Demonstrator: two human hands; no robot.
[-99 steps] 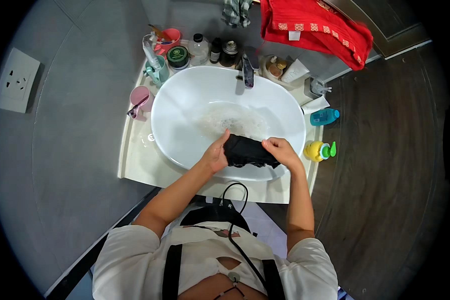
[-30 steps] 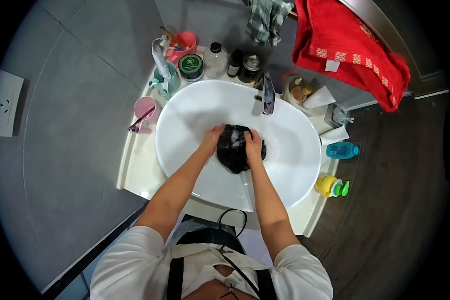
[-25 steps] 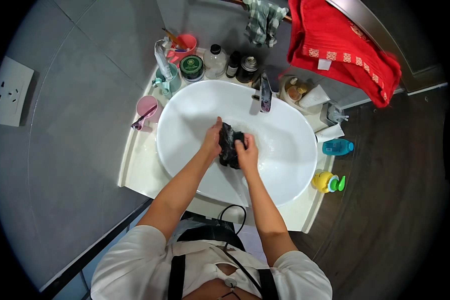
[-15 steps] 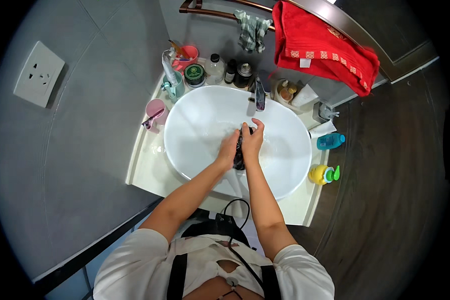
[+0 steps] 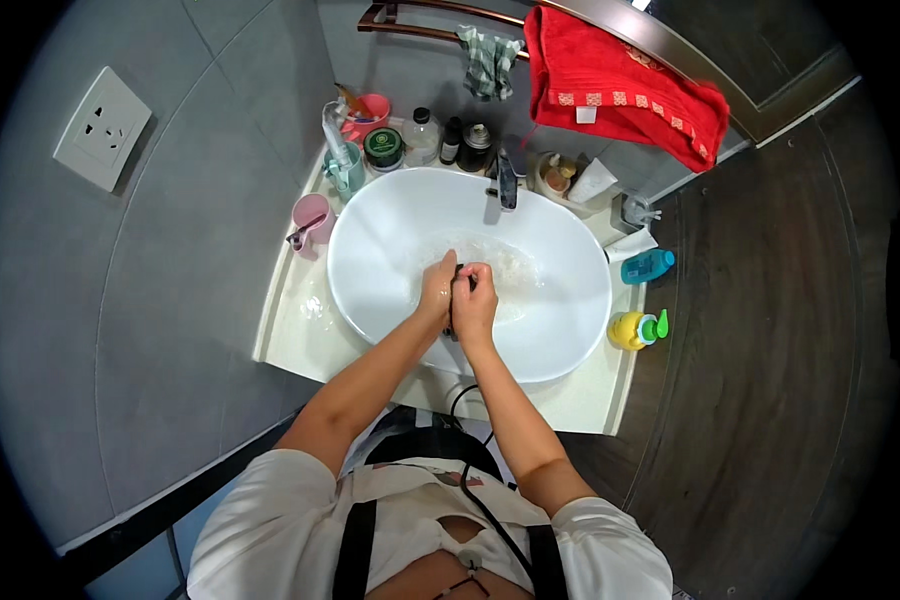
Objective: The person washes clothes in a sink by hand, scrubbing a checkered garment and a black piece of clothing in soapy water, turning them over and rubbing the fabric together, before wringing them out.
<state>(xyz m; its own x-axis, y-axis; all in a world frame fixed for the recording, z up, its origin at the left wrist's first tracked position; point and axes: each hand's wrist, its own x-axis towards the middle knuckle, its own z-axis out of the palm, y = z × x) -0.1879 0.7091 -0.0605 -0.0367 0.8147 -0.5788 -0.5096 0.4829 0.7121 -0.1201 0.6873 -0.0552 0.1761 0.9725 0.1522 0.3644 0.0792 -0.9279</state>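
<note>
Over the white oval basin (image 5: 370,300), both hands meet around a dark, wet, limp cloth (image 5: 449,331). Most of it is hidden between them; a black end hangs out below toward me. My right hand (image 5: 477,296) is curled into a fist around the cloth. My left hand (image 5: 436,287) presses against it from the left, fingers close together and pointing away from me. Shallow water with some foam (image 5: 510,268) lies in the bottom of the basin. Beyond the hands, the dark tap (image 5: 507,182) stands at the far rim.
Along the back of the counter (image 5: 300,345) stand cups, a green-lidded jar (image 5: 383,146) and several bottles. A pink cup (image 5: 313,220) is at the left. Blue (image 5: 648,266) and yellow pump (image 5: 632,330) bottles line the right edge. A red towel (image 5: 620,90) hangs above.
Both hands have moved slightly left and nearer me with the cloth. My right hand's fingers, raised and apart before, are now curled around it. The whole view has shifted a little.
</note>
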